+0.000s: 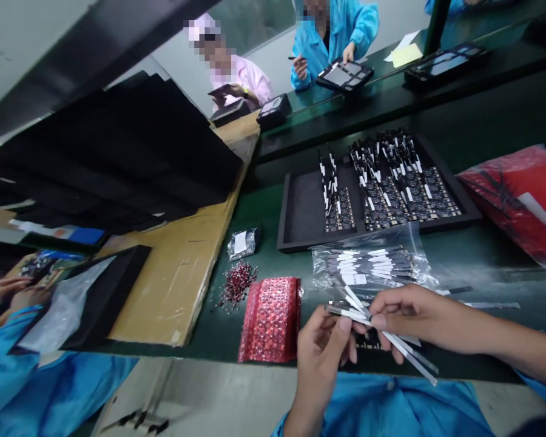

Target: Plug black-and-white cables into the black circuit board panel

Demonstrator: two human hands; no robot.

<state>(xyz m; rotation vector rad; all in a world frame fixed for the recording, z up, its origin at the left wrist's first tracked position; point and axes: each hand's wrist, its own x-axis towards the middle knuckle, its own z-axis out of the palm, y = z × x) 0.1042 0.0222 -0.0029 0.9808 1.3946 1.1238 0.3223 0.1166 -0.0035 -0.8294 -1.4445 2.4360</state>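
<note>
My left hand (321, 346) pinches the end of a thin flat white strip (348, 312) between thumb and fingers. Fanned out in my right hand (409, 315) are several similar flat strips (409, 355), white with greyish ends, whose tips point down to the right. The two hands almost meet over the table's front edge. Beneath them a dark circuit board (368, 341) shows in part; my fingers cover much of it. Just behind lies a clear plastic bag (373, 264) full of more such strips. A few loose strips (491, 304) rest right of my right hand.
A black foam tray (300, 209) holds rows of circuit boards with cables. Left of my hands are red bubble wrap (273, 318), a pile of small red-and-black parts (239, 282) and a silvery bag (244, 244). A red bag (523, 200) lies right; co-workers sit opposite and left.
</note>
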